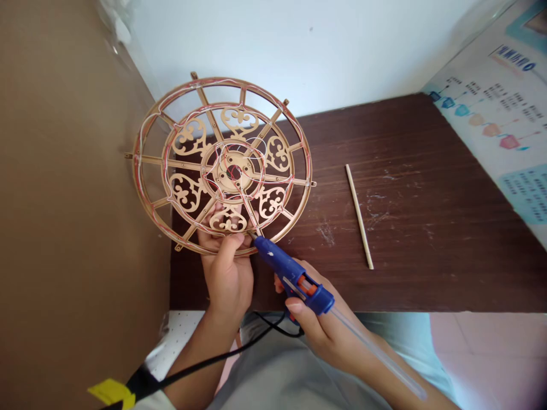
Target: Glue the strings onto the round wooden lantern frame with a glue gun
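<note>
A round gold openwork metal frame [301, 219], with rings, spokes and scroll ornaments, is held tilted up above the table. Red and white wires run along its rings and meet at the hub. My left hand [228, 273] grips the lower rim, thumb in front and fingers partly hidden behind. In my right hand [316, 324] is a blue hot glue gun [277, 256], its nozzle at the frame's lower inner ring, close to my left thumb. A clear glue stick [376, 350] sticks out of the gun's back end.
On the dark brown table [427, 228] lies a thin pale wooden stick [359, 216]. A black cable [213, 357] runs from the gun to the lower left. A brown panel [77, 199] stands at left, a printed board [491, 108] at right, a white wall [299, 51] behind.
</note>
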{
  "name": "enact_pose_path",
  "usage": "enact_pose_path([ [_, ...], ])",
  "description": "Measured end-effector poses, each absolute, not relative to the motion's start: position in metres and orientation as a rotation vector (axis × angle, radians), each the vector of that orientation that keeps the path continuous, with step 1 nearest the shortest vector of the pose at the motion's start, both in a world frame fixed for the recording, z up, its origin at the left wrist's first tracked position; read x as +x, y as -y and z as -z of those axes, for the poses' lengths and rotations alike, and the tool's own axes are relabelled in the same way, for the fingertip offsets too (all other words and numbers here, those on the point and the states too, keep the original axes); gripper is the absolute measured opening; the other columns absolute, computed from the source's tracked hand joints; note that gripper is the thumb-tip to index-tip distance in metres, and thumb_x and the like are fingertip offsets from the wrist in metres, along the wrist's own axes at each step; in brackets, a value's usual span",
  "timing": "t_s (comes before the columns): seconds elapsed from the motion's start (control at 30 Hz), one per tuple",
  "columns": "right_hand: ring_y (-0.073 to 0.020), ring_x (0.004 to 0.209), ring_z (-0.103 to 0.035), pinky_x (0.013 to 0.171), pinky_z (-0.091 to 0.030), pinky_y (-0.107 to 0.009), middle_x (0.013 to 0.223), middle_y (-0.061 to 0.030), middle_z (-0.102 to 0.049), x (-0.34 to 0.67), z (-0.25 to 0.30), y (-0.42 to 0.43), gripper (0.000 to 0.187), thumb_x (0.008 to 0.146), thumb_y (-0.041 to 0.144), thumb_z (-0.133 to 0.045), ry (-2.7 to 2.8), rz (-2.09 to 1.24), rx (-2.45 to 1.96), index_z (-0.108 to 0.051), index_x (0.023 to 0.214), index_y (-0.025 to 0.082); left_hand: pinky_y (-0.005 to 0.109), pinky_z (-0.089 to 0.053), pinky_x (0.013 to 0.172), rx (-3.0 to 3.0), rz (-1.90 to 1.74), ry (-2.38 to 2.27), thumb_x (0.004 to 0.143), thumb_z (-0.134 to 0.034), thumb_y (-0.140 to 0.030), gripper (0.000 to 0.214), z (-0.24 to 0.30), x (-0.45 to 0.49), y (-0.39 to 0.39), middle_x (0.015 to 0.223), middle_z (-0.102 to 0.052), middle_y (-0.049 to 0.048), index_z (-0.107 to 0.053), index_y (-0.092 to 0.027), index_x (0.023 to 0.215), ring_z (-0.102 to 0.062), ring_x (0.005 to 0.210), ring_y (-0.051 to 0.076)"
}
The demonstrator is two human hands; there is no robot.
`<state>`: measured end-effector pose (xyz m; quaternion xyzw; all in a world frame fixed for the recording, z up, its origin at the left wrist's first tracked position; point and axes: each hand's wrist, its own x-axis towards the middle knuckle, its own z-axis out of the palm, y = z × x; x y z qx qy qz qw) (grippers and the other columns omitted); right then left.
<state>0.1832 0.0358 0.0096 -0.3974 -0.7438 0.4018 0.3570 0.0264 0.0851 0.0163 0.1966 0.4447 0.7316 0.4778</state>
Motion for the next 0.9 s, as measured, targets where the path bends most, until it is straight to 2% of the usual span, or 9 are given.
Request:
enact_pose_path([
  [0.4, -0.0212, 0.08, -0.062, 0.074, -0.054, -0.034, 0.093, -0.0044, -0.067, 0.1832, -0.0078, -0.0353, 0.037, 0.118, 0.049, -0.037, 1.916, -1.05, -1.045, -0.06, 0.106, 0.022, 0.024, -0.056, 0.075, 0.481, -1.778, -1.109, 0.076, -0.073, -0.005, 0.057, -0.0176, 0.0268, -0.0852, 0.118, -0.077, -0.0009, -0.073, -0.034, 0.125, -0.069, 0.084, 0.013],
  [0.67, -0.0223, 0.081, -0.063, 0.074, -0.055, -0.035, 0.092, -0.0054, -0.069, 0.1842, -0.0093, -0.0358, 0.033, 0.115, 0.049, -0.045, 1.855, -1.148, -1.086, -0.061, 0.102, 0.023, 0.026, -0.059, 0.085, 0.507, -1.754, -1.152, 0.077, -0.071, -0.007, 0.058, -0.0177, 0.0269, -0.0854, 0.122, -0.078, -0.0006, -0.071, -0.036, 0.128, -0.075, 0.107, 0.019],
  [0.77, -0.0218, 0.08, -0.062, 0.073, -0.054, -0.034, 0.091, -0.0047, -0.068, 0.1847, -0.0099, -0.0359, 0.032, 0.114, 0.048, -0.047, 1.829, -1.183, -1.079, -0.061, 0.1, 0.023, 0.024, -0.059, 0.082, 0.493, -1.758, -1.143, 0.077, -0.072, -0.007, 0.058, -0.0179, 0.0272, -0.0855, 0.122, -0.078, -0.0006, -0.071, -0.035, 0.128, -0.075, 0.104, 0.018],
  [0.9, -0.0213, 0.079, -0.062, 0.074, -0.053, -0.034, 0.09, -0.0044, -0.068, 0.1853, -0.0117, -0.0367, 0.035, 0.115, 0.051, -0.045, 1.836, -1.204, -1.076, -0.061, 0.099, 0.023, 0.022, -0.057, 0.08, 0.456, -1.778, -1.111, 0.075, -0.074, -0.005, 0.058, -0.0182, 0.0272, -0.0857, 0.121, -0.078, -0.0012, -0.074, -0.034, 0.124, -0.072, 0.09, 0.013],
])
